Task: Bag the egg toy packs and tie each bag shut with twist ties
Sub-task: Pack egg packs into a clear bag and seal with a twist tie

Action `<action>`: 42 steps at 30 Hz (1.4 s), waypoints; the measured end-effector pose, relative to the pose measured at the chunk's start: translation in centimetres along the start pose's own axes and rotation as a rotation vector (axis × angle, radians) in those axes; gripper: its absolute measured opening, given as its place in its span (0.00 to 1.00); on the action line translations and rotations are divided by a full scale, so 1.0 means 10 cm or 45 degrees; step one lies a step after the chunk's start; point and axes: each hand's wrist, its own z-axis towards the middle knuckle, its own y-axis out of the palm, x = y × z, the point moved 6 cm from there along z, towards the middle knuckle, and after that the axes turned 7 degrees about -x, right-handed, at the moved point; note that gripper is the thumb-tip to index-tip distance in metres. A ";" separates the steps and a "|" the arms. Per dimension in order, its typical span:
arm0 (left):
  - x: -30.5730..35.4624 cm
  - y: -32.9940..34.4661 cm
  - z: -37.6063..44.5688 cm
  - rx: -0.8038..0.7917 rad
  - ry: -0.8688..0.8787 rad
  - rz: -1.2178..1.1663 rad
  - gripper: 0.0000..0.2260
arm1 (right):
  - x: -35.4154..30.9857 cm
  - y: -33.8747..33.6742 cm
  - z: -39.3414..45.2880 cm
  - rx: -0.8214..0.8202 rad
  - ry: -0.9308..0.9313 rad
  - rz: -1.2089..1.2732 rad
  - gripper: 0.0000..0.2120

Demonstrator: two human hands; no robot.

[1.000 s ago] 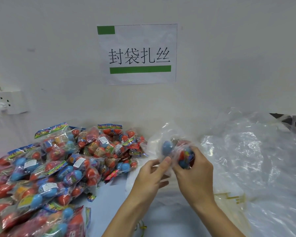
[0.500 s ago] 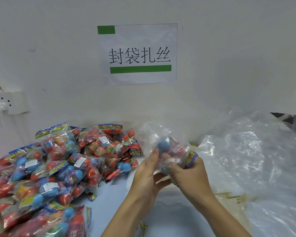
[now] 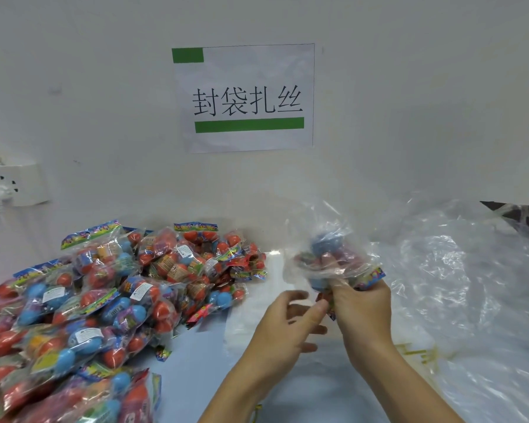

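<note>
My right hand (image 3: 362,312) grips an egg toy pack (image 3: 330,264) that sits inside a clear plastic bag (image 3: 327,227), held up above the table. The bag's loose film stands up over the pack. My left hand (image 3: 287,325) hovers just left of the pack with fingers loosely curled, blurred, holding nothing that I can see. A big heap of egg toy packs (image 3: 104,300) with red and blue eggs covers the left of the table. Yellow twist ties (image 3: 416,352) lie under clear film to the right of my right wrist.
A large pile of clear plastic bags (image 3: 471,285) fills the right side. A paper sign (image 3: 245,99) hangs on the white wall, and a wall socket (image 3: 9,184) is at the far left. The light blue tabletop (image 3: 202,355) shows between the heap and my arms.
The bagged pack has risen and shifted right in my right hand. My left hand has let go of it and dropped back to the lower left.
</note>
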 end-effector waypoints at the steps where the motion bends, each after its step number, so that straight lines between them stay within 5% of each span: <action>1: 0.02 -0.03 -0.01 0.066 0.019 0.010 0.24 | 0.01 0.00 0.01 -0.017 0.007 -0.037 0.07; 7: 0.37 -0.42 -0.20 0.640 0.506 0.157 0.15 | -0.09 0.11 -0.08 -0.130 -0.171 -0.325 0.15; 12: 0.38 -0.31 -0.14 0.482 0.573 0.322 0.11 | -0.17 0.24 -0.18 -0.295 -0.341 -0.471 0.20; 22: 0.40 -0.20 -0.15 0.400 0.588 0.555 0.08 | -0.07 -0.04 -0.06 0.147 -0.259 -0.484 0.14; 29: 0.33 -0.41 -0.18 0.609 0.420 -0.130 0.18 | 0.09 -0.07 0.01 0.074 -0.078 -0.242 0.11; 34: 0.17 -0.20 -0.07 0.267 0.074 -0.355 0.38 | 0.03 0.17 -0.10 -0.210 -0.106 -0.150 0.08; 37: 0.14 -0.07 -0.03 0.071 0.070 -0.353 0.33 | -0.02 0.27 -0.16 -0.318 -0.122 -0.199 0.09; 42: 0.02 -0.08 0.00 0.007 -0.014 -0.215 0.32 | -0.02 0.14 -0.10 -0.112 -0.078 -0.365 0.10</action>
